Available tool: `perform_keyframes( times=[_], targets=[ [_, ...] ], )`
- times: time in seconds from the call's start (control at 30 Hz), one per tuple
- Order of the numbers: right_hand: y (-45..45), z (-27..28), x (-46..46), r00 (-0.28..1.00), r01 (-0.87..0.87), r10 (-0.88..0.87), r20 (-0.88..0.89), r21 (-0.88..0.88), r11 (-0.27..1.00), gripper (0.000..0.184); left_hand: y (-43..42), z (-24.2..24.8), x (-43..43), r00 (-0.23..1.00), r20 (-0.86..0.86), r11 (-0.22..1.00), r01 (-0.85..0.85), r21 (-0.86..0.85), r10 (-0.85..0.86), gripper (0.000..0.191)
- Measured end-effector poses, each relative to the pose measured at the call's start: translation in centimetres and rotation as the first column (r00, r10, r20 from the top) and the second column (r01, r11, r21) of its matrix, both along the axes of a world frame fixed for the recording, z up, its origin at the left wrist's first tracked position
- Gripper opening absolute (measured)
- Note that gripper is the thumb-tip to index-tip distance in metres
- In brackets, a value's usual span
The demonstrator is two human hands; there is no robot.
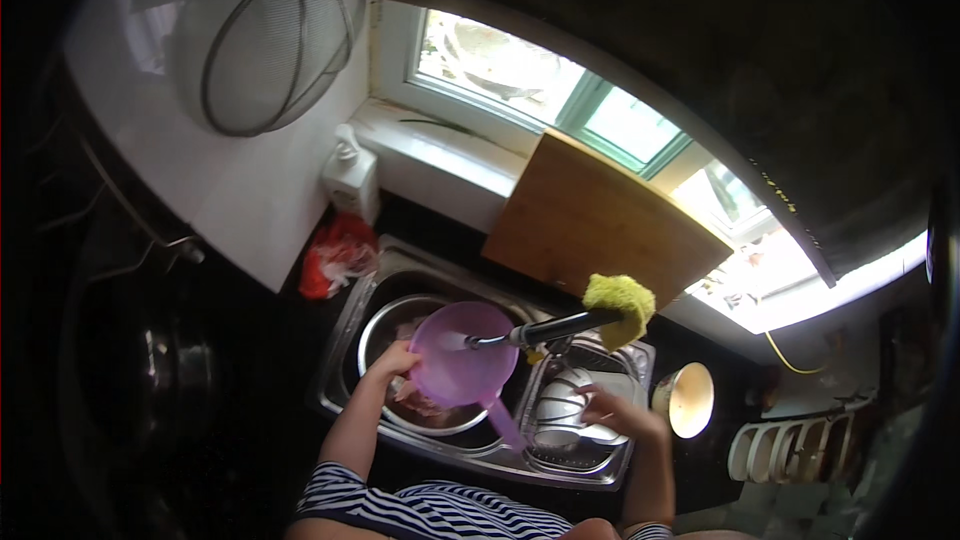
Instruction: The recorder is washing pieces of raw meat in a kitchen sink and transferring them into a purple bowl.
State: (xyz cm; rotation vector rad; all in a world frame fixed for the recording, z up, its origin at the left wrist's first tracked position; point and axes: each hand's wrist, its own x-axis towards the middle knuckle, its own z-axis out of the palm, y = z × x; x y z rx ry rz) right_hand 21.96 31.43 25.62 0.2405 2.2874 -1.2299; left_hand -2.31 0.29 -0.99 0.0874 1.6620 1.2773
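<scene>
My left hand (pixel 399 360) grips the rim of a pink plastic ladle (pixel 465 382), whose handle points down to the right. The ladle is under the faucet (pixel 555 328), above a metal basin (pixel 373 315) in the left sink. Pieces of raw meat (pixel 420 399) lie in that basin, partly hidden by the ladle. My right hand (pixel 611 412) is over the smaller right sink, beside white dishes (pixel 559 409) in a wire rack; its fingers are slightly blurred, and whether they touch a dish cannot be told.
A yellow-green cloth (pixel 621 300) hangs over the faucet. A wooden cutting board (pixel 600 217) leans at the window behind the sinks. A red plastic bag (pixel 337 255) and a white pump bottle (pixel 351 176) stand at the back left. A bowl (pixel 690 399) is right of the sinks.
</scene>
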Motion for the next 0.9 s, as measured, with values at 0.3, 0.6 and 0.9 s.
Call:
perform_keyframes(
  times=[0.3, 0.6, 0.9],
  targets=[
    [35.1, 10.7, -3.8, 0.832, 0.551, 0.016, -0.555, 0.821, -0.146, 0.052, 3.9, 2.1, -1.2, 0.988, -0.128, 0.994, 0.083, -0.067, -0.091, 0.025],
    [41.9, 7.0, -7.8, 0.917, 0.373, 0.132, -0.376, 0.694, -0.616, 0.059, 2.4, 2.7, -1.3, 0.998, -0.049, 0.997, 0.043, -0.064, -0.047, 0.020],
    [43.4, 8.8, -4.2, 0.967, 0.077, -0.127, -0.221, 0.729, -0.680, 0.050, 3.5, 2.0, -1.2, 0.990, -0.125, 0.993, 0.047, -0.105, -0.060, 0.021]
  ],
)
